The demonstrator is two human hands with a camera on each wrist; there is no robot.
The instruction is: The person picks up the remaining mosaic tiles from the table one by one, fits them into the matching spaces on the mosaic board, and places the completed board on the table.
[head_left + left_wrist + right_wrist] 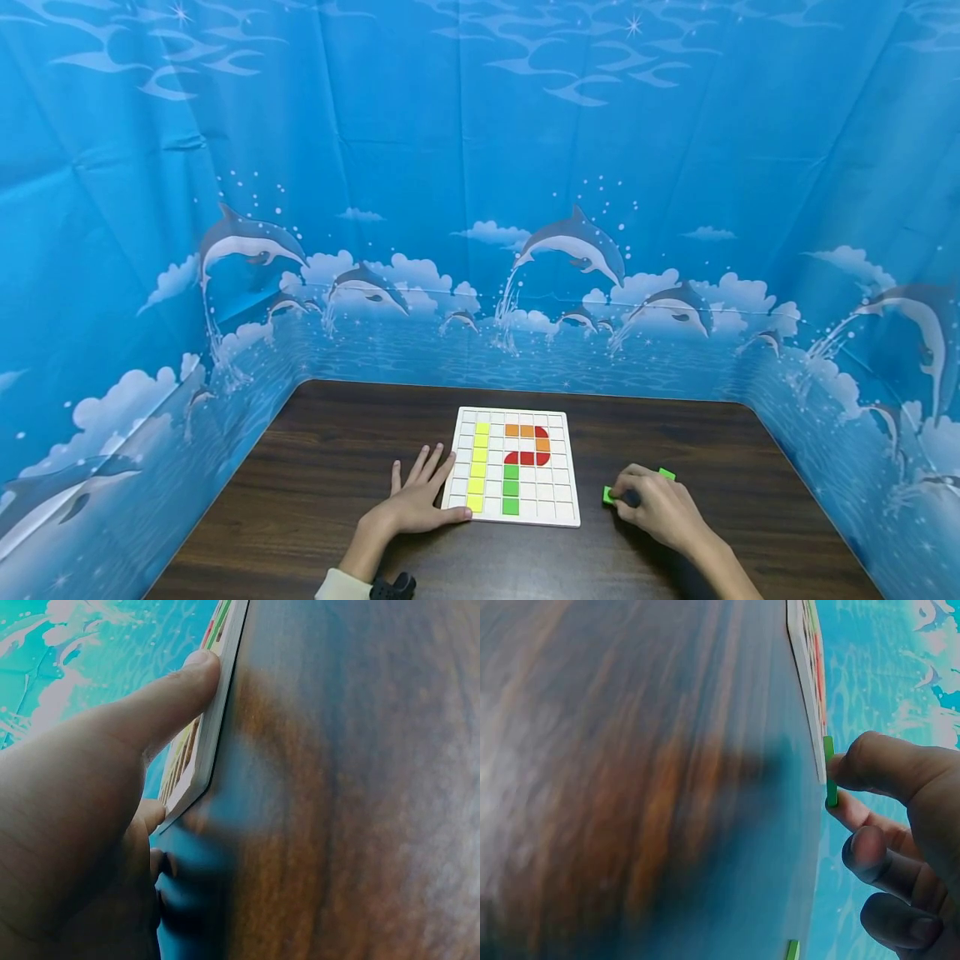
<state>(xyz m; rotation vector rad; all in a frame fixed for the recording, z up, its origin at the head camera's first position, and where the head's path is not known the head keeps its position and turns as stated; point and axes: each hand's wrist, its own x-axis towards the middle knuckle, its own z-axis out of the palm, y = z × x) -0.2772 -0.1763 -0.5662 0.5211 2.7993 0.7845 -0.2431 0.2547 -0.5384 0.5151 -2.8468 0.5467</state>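
A white grid board [557,502] lies flat on the dark wooden table. My left hand [412,505] spreads its fingers along the board's left side, with the thumb touching the near edge. To the right of the board, my right hand [662,510] pinches a green square tile [830,771] between thumb and forefinger. A second green tile [667,474] lies on the table just beyond that hand. On the board stands a column of yellow tiles [478,468]; right of it, green tiles [511,490] sit below a curve of red and orange tiles [542,444].
The wooden table [360,425] has rounded far corners. A blue curtain [465,167] printed with dolphins and clouds encloses its back and sides. A dark watch [393,586] is on the left wrist.
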